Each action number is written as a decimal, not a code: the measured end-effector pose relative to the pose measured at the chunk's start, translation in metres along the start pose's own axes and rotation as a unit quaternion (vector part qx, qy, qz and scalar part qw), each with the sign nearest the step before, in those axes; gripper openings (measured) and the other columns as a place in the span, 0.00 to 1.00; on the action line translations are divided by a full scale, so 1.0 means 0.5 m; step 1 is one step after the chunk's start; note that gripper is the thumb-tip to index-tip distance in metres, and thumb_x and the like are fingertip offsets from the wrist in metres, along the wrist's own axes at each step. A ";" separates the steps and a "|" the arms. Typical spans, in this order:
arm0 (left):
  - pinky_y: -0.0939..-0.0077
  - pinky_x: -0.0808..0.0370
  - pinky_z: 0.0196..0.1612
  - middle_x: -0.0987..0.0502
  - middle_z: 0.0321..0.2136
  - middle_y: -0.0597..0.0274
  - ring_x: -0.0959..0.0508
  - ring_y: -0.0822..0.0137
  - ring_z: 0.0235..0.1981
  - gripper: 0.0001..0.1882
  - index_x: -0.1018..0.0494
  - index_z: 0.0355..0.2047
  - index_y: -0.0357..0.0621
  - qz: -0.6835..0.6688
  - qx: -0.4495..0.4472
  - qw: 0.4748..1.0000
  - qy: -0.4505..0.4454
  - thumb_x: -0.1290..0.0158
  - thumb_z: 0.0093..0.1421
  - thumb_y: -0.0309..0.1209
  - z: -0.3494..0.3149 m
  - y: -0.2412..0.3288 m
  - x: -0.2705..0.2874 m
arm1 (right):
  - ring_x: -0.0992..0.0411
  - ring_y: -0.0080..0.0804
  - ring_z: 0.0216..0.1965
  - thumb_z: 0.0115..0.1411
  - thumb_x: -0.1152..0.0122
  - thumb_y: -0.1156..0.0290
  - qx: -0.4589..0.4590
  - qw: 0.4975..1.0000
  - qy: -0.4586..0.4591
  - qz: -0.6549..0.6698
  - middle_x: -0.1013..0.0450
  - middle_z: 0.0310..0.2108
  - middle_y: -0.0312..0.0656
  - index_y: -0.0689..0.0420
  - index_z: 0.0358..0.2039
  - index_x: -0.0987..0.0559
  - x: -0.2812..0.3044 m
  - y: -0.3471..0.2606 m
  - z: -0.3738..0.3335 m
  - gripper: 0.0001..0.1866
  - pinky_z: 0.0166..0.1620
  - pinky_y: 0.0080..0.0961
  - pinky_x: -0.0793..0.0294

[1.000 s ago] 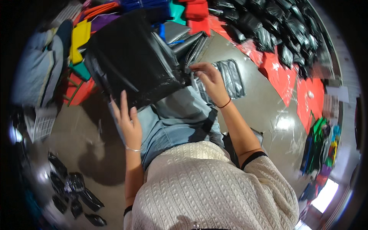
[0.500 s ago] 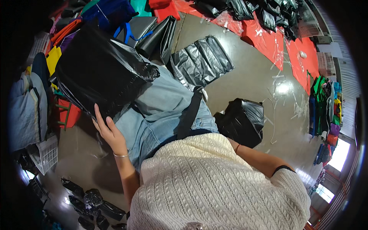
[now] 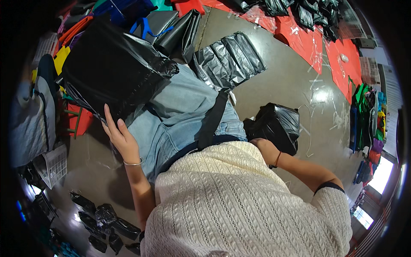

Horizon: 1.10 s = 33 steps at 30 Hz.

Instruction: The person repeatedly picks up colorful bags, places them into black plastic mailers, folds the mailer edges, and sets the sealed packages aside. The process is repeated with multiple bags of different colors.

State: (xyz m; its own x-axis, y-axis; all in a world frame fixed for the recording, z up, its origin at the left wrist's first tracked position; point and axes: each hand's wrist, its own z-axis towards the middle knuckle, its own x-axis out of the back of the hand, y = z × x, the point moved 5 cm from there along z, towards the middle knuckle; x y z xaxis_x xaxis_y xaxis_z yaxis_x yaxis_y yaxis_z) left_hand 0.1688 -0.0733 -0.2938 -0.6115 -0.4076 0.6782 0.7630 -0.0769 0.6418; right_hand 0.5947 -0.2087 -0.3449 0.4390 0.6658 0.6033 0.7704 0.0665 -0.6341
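Note:
A large, bulky package wrapped in black plastic rests on my left thigh, its gathered end toward my right. My left hand is open, fingers stretched out against the package's near lower side. By my right hip, my right hand is curled closed. Its fingertips are hidden, so what it may hold does not show. Just beyond that hand, a smaller black plastic bundle sits on the floor. A flattened, creased black plastic package lies on the floor past my knees.
Folded black sheets and coloured bags stand at the far left. Red sheeting with black packages covers the far right floor. Several small black packages lie behind me on the left, near a white plastic crate. Coloured bags hang at right.
My right hand has come out from beside my waist into view near the smaller bundle. The left hand stays against the large package. The view has shifted slightly.

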 end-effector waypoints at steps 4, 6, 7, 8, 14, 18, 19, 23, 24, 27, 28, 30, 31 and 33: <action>0.56 0.43 0.66 0.40 0.65 0.41 0.41 0.41 0.66 0.26 0.41 0.66 0.40 -0.006 -0.005 1.000 0.003 0.62 0.72 0.37 0.001 -0.001 0.001 | 0.24 0.46 0.43 0.52 0.43 0.62 0.048 0.991 0.054 -0.116 0.22 0.38 0.50 0.62 0.37 0.20 -0.009 -0.028 -0.015 0.18 0.47 0.40 0.26; 0.56 0.44 0.66 0.40 0.65 0.40 0.41 0.41 0.66 0.26 0.41 0.66 0.40 -0.004 -0.004 1.000 0.006 0.62 0.72 0.37 0.001 -0.001 0.001 | 0.23 0.43 0.39 0.52 0.43 0.62 0.070 0.987 0.067 -0.127 0.22 0.37 0.48 0.61 0.36 0.20 -0.007 -0.032 -0.018 0.17 0.44 0.38 0.25; 0.56 0.44 0.66 0.40 0.65 0.40 0.41 0.42 0.66 0.25 0.41 0.66 0.40 -0.004 -0.003 1.000 0.003 0.62 0.72 0.37 0.001 -0.001 0.001 | 0.23 0.43 0.38 0.52 0.43 0.62 0.062 0.987 0.055 -0.140 0.22 0.37 0.47 0.61 0.35 0.20 -0.008 -0.029 -0.017 0.17 0.43 0.38 0.25; 0.56 0.44 0.66 0.40 0.65 0.41 0.41 0.42 0.66 0.26 0.41 0.67 0.40 -0.001 -0.001 1.000 0.002 0.62 0.72 0.37 0.002 -0.001 0.001 | 0.23 0.42 0.37 0.52 0.44 0.62 0.058 0.985 0.051 -0.155 0.22 0.36 0.47 0.61 0.35 0.20 -0.007 -0.027 -0.016 0.17 0.43 0.37 0.25; 0.55 0.46 0.67 0.39 0.65 0.45 0.41 0.41 0.65 0.26 0.41 0.67 0.40 0.011 0.000 1.000 -0.004 0.62 0.72 0.37 0.000 -0.001 0.001 | 0.24 0.47 0.35 0.55 0.44 0.62 0.022 0.995 0.043 -0.086 0.23 0.36 0.49 0.60 0.36 0.23 -0.014 -0.014 -0.008 0.15 0.41 0.40 0.25; 0.54 0.47 0.67 0.37 0.65 0.47 0.41 0.40 0.65 0.26 0.41 0.66 0.39 0.006 0.004 1.000 -0.003 0.63 0.72 0.36 -0.001 0.000 -0.001 | 0.29 0.47 0.52 0.64 0.43 0.61 -0.118 0.966 -0.077 0.215 0.31 0.54 0.52 0.60 0.57 0.36 -0.054 0.052 -0.020 0.26 0.55 0.41 0.30; 0.54 0.47 0.68 0.37 0.65 0.47 0.41 0.40 0.65 0.25 0.41 0.66 0.38 0.001 0.005 1.000 -0.001 0.63 0.72 0.36 -0.001 0.000 -0.001 | 0.32 0.44 0.57 0.64 0.42 0.60 -0.137 0.928 -0.093 0.333 0.33 0.57 0.51 0.60 0.60 0.40 -0.067 0.066 -0.020 0.30 0.59 0.40 0.33; 0.54 0.46 0.67 0.38 0.65 0.44 0.41 0.40 0.65 0.26 0.41 0.66 0.37 0.018 -0.005 1.000 -0.001 0.63 0.72 0.37 -0.001 0.002 0.000 | 0.46 0.40 0.68 0.59 0.34 0.58 -0.112 0.907 -0.131 0.383 0.43 0.66 0.53 0.62 0.68 0.47 -0.115 0.099 -0.037 0.45 0.68 0.36 0.46; 0.55 0.46 0.67 0.39 0.65 0.43 0.41 0.40 0.66 0.27 0.42 0.66 0.36 0.020 0.009 1.000 -0.002 0.64 0.73 0.40 0.000 0.000 0.001 | 0.45 0.42 0.68 0.57 0.32 0.56 -0.110 0.920 -0.139 0.351 0.43 0.65 0.54 0.62 0.68 0.46 -0.129 0.101 -0.039 0.47 0.68 0.37 0.46; 0.55 0.46 0.67 0.39 0.65 0.43 0.42 0.39 0.66 0.28 0.42 0.66 0.36 0.023 0.007 1.000 -0.007 0.64 0.73 0.40 0.000 -0.001 0.003 | 0.37 0.56 0.59 0.52 0.33 0.52 -0.032 0.980 -0.053 0.190 0.36 0.58 0.61 0.63 0.63 0.37 -0.121 0.099 -0.036 0.43 0.66 0.42 0.43; 0.54 0.47 0.67 0.38 0.65 0.45 0.43 0.39 0.66 0.27 0.41 0.66 0.36 0.026 0.011 1.000 -0.007 0.64 0.72 0.40 -0.002 -0.001 0.003 | 0.35 0.54 0.58 0.52 0.36 0.54 -0.001 0.981 -0.062 0.182 0.33 0.56 0.59 0.62 0.59 0.33 -0.119 0.094 -0.032 0.38 0.66 0.44 0.43; 0.53 0.48 0.68 0.38 0.65 0.47 0.43 0.38 0.66 0.27 0.41 0.66 0.36 0.021 0.024 0.999 -0.012 0.64 0.72 0.40 -0.004 -0.004 0.002 | 0.31 0.51 0.53 0.52 0.41 0.56 0.079 0.993 -0.053 0.068 0.29 0.50 0.56 0.61 0.53 0.27 -0.103 0.081 -0.026 0.30 0.65 0.46 0.41; 0.53 0.49 0.68 0.37 0.65 0.48 0.43 0.38 0.66 0.27 0.41 0.66 0.36 0.023 0.027 0.999 -0.017 0.64 0.72 0.38 -0.005 -0.004 0.001 | 0.29 0.50 0.51 0.53 0.43 0.57 0.102 0.993 -0.061 0.012 0.27 0.47 0.56 0.61 0.50 0.25 -0.098 0.078 -0.024 0.28 0.65 0.47 0.39; 0.53 0.49 0.69 0.37 0.65 0.49 0.44 0.38 0.66 0.27 0.41 0.66 0.36 0.021 0.036 0.999 -0.017 0.64 0.71 0.37 -0.007 -0.005 0.000 | 0.26 0.50 0.46 0.52 0.46 0.59 0.092 0.993 -0.070 0.026 0.24 0.42 0.56 0.61 0.46 0.23 -0.084 0.080 -0.018 0.24 0.64 0.48 0.37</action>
State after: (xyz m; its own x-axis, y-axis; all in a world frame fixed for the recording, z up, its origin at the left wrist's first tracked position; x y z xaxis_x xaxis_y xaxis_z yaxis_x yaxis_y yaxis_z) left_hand 0.1674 -0.0763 -0.2966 -0.5866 -0.3788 0.7159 0.7722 0.0050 0.6354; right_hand 0.6110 -0.2407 -0.3913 0.3975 0.7675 0.5029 0.6447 0.1563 -0.7483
